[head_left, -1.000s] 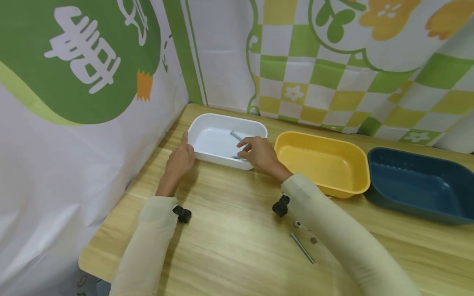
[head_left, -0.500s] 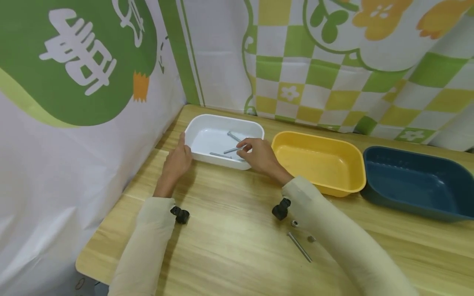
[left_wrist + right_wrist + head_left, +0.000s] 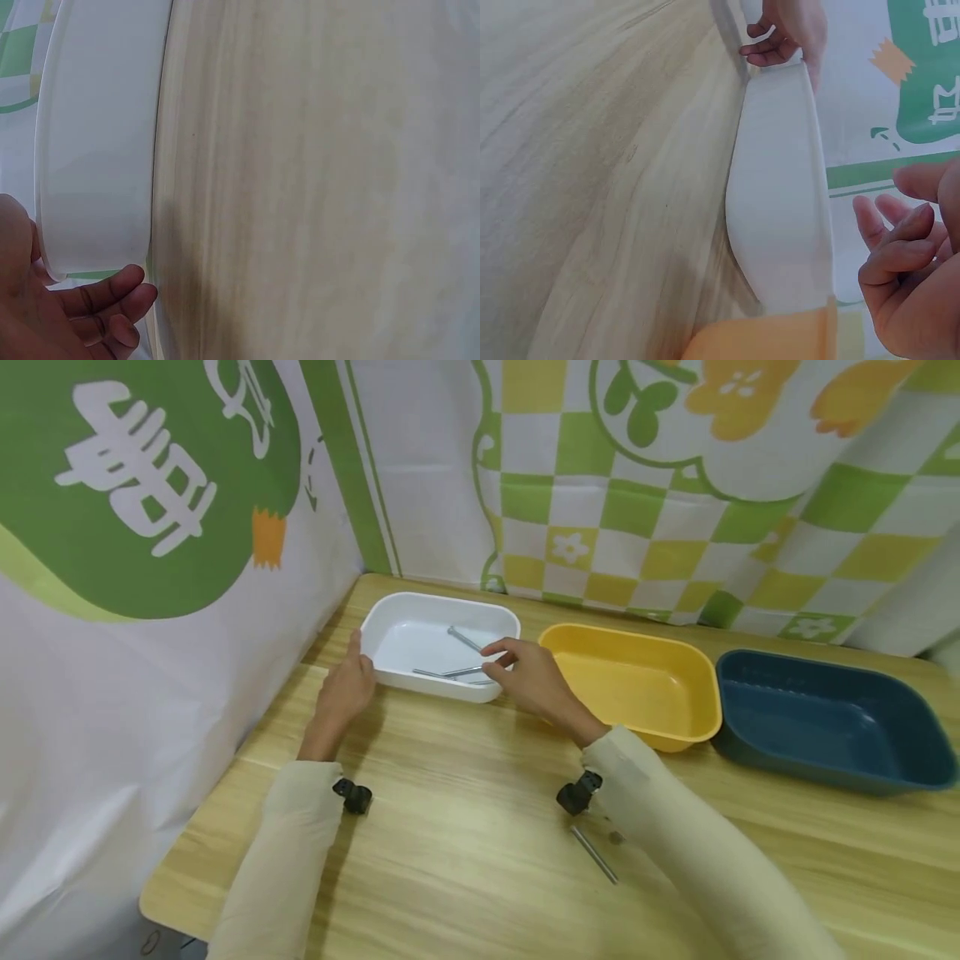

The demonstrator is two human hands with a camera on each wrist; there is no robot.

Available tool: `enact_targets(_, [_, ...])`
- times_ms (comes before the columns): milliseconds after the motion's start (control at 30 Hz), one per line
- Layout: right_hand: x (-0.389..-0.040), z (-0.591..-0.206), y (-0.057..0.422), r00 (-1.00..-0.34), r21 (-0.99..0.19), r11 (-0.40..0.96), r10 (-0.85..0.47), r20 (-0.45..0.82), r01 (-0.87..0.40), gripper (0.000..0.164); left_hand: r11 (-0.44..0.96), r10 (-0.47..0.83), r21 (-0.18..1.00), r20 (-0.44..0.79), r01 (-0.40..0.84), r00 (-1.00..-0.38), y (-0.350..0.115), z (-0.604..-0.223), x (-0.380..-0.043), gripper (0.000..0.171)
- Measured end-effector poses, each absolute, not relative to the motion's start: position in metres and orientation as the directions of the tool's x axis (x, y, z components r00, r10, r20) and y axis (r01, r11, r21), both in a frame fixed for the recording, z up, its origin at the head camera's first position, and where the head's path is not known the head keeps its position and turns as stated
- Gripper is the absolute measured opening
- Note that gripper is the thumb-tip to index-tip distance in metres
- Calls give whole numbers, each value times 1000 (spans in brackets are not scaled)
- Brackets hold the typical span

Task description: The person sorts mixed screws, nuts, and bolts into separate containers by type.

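Note:
In the head view, a white bin [image 3: 397, 681] stands at the left of the table with several long metal bolts [image 3: 465, 639] inside. My left hand [image 3: 345, 693] holds the bin's left end at the rim; the left wrist view shows its fingers [image 3: 124, 281] bent beside the end wall. Over the bin's right end is my right hand [image 3: 532, 681], close to the bolts. In the right wrist view, thumb and bent fingers of the right hand [image 3: 915, 270] stand apart, with nothing visible between them.
To the right stand a yellow bin [image 3: 716, 693] and a dark blue bin [image 3: 817, 777]. Another bolt [image 3: 594, 853] lies on the table near a small nut [image 3: 616, 837], beside the right sleeve. A printed cloth [image 3: 420, 510] hangs behind the table.
The bolt that stuck out from my right fingertips half a second ago now lies lower in the white bin, against other bolts. The head view has swung right.

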State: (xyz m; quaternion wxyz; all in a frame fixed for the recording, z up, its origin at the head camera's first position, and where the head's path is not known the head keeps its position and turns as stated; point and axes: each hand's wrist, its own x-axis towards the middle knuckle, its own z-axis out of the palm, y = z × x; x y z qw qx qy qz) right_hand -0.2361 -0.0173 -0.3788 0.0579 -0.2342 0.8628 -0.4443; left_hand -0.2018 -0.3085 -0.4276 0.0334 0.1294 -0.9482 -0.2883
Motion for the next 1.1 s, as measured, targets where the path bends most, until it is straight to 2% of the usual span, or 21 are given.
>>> enact_targets(300, [-220, -373, 12, -868, -795, 489, -488, 91, -358, 39, 800, -258, 561, 1, -213, -966, -305, -428, -204, 59])
enact_targets(633, [-192, -382, 49, -885, -804, 522, -466, 10, -285, 41, 799, -232, 574, 19, -179, -973, -310, -427, -199, 58])
enact_targets(900, [-170, -396, 76, -927, -831, 502, -373, 43, -240, 32, 792, -214, 587, 8, -169, -977, -313, -425, -199, 59])
enact_targets(1100, [-155, -401, 95, -925, -856, 455, -375, 65, -245, 30, 789, -211, 590, -3, -172, -978, -308, -428, -201, 60])
